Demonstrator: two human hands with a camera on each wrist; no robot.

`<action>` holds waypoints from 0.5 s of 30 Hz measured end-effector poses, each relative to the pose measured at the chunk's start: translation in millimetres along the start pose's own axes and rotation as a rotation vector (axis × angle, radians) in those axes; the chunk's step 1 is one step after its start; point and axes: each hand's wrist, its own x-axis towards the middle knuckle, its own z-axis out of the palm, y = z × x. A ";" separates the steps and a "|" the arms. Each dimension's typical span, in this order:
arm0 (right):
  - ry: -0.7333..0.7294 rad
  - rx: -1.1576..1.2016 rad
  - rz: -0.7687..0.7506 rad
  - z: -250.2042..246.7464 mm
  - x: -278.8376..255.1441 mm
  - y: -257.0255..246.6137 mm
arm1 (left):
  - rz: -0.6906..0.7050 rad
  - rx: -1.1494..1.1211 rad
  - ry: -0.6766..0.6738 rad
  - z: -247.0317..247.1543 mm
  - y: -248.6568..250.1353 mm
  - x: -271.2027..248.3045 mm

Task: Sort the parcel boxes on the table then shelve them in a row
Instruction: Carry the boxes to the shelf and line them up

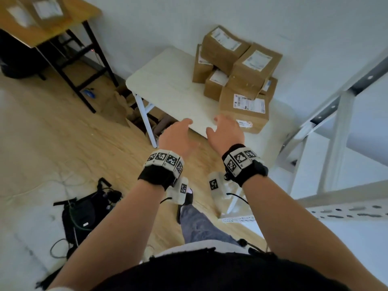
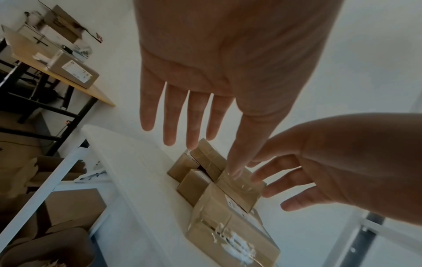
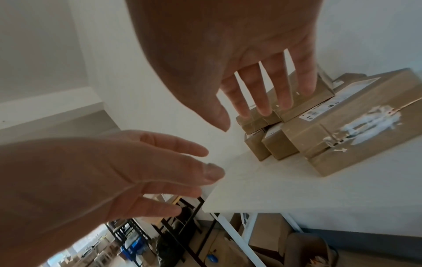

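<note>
Several brown cardboard parcel boxes (image 1: 237, 76) with white labels are piled on the right half of a white table (image 1: 163, 85). The nearest one, a large box (image 1: 245, 114) with a torn label, sits at the table's front right edge. My left hand (image 1: 180, 131) hovers over the table's near edge with straight fingers and holds nothing. Beside it, my right hand (image 1: 224, 129) is spread and empty, just short of the large box. In the left wrist view the left hand (image 2: 194, 117) hangs above the pile (image 2: 228, 198). In the right wrist view the right hand (image 3: 251, 86) is above the boxes (image 3: 342, 130), touching none.
A grey and white metal shelf rack (image 1: 340, 114) stands at the right. A wooden desk (image 1: 42, 24) with black legs and more boxes is at the far left. Loose cardboard (image 1: 119, 106) lies under the table. A black bag (image 1: 88, 208) with cables sits on the floor.
</note>
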 end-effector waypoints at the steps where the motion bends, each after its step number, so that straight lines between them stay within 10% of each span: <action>1: 0.016 0.021 0.010 1.4 16.7 -1.0 | -0.004 -0.015 -0.004 -2.4 0.4 15.7; 15: 0.394 0.141 0.348 -46.0 260.0 15.1 | 0.141 -0.175 -0.053 -45.9 68.0 253.9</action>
